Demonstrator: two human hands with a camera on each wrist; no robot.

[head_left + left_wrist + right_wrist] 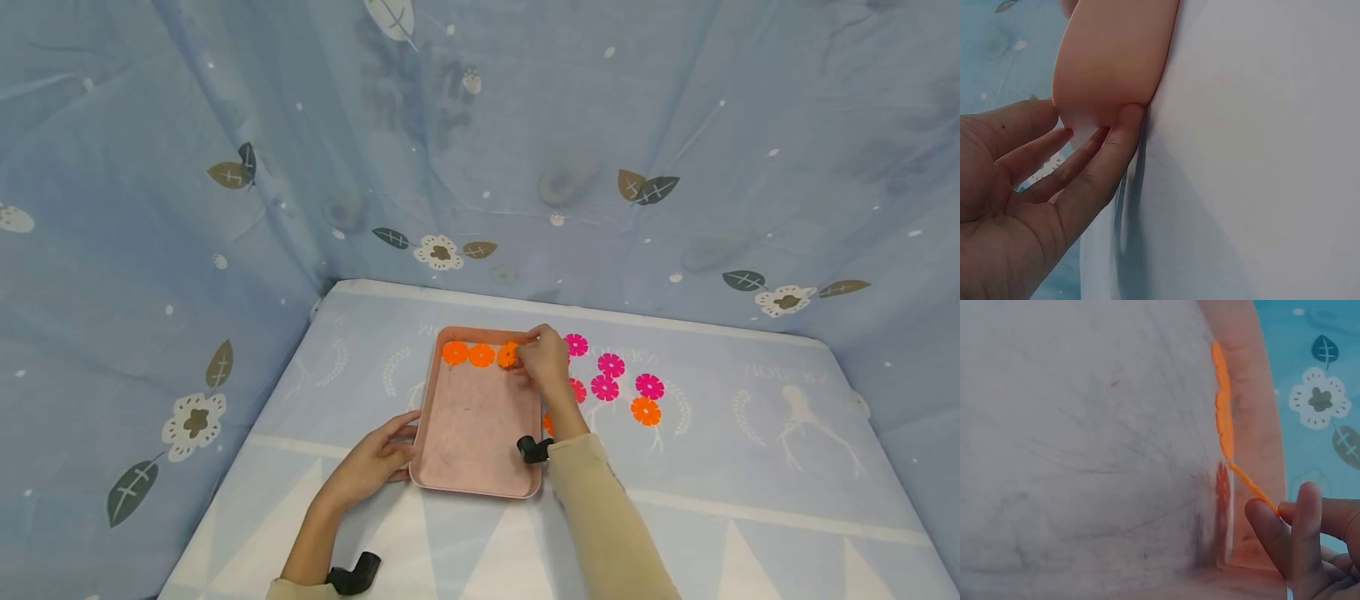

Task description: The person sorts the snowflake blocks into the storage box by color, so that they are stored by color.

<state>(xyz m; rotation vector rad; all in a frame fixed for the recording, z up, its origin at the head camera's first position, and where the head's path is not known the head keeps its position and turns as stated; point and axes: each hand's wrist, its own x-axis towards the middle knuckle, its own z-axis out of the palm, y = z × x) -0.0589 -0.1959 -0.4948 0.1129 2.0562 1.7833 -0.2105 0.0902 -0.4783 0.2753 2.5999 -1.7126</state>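
A pink rectangular tray [472,433] lies on the table. My left hand [367,467] holds its left side; in the left wrist view the thumb and fingers meet the edges of the tray wall [1116,56]. At the tray's far right corner my right hand [546,360] pinches an orange notched plastic disc [507,355]. Two more orange notched discs [468,354] lie in a row along the far wall inside. In the right wrist view the held disc [1250,483] slants between thumb and finger, its far edge meeting the end of that row [1223,406].
Right of the tray, several magenta discs [611,364], a reddish one [577,390] and an orange disc [646,411] lie loose. Another orange disc [548,423] shows partly behind the right forearm. Patterned blue curtain [510,150] stands behind the table.
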